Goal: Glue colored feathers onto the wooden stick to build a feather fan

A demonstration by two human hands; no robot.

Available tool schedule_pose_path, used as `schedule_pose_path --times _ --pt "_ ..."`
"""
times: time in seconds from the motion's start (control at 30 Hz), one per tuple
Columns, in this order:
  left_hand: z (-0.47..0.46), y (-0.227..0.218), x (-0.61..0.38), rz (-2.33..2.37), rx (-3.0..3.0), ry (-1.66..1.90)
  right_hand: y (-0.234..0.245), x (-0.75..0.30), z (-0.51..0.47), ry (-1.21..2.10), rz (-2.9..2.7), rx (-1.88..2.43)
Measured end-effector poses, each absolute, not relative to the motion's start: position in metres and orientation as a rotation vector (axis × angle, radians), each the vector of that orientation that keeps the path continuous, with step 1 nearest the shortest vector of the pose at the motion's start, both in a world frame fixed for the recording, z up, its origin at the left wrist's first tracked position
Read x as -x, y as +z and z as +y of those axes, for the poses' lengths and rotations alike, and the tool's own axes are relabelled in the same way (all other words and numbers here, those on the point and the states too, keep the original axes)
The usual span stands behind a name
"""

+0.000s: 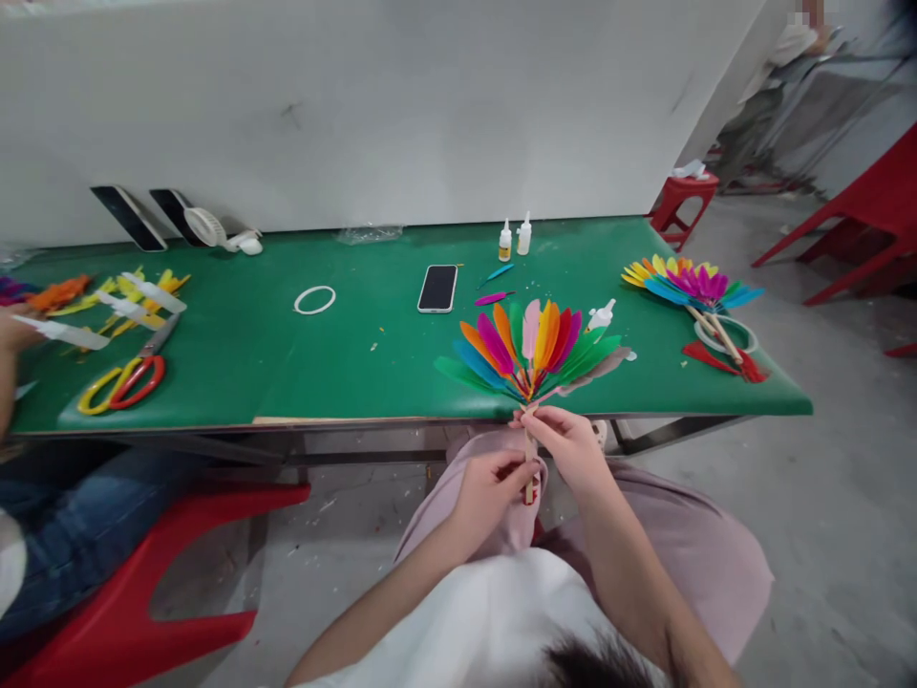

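A fan of many-coloured feathers (530,349) on a flat wooden handle stands over the front edge of the green table. My left hand (491,487) is closed round the lower part of that handle. Higher up, just below the feathers, my right hand (563,440) pinches the top of the handle at the base of the feathers. A white glue bottle (602,315) lies behind the fan's right side. Loose magenta (494,298) and blue (497,275) feathers rest just beyond the fan.
Two small bottles (505,241) stand near the wall beside a phone (437,289). Finished-looking feather fans (698,282) lie at right with red tassels (752,368). A white ring (314,300) and scissors (133,377) are at left, near another person's hand (14,330).
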State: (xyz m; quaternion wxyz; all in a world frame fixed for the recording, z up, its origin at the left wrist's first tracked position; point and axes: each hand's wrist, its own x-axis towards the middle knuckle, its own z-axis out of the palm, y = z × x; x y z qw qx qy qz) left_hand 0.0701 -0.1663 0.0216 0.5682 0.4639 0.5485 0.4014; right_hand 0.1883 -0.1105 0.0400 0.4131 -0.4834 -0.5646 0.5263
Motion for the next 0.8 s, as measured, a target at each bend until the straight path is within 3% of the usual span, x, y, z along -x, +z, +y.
schedule_pose_path --times 0.13,0.3,0.8 --pt "-0.154 0.026 -0.062 1.313 -1.005 1.185 0.046 -0.187 -0.113 1.403 -1.364 1.198" --pt "-0.126 0.051 -0.067 0.952 -0.685 1.532 0.042 -0.18 -0.119 1.452 -1.37 1.152" --pt "-0.118 0.072 -0.081 0.944 -0.448 1.623 0.041 -0.172 -0.126 1.25 -1.478 1.19"
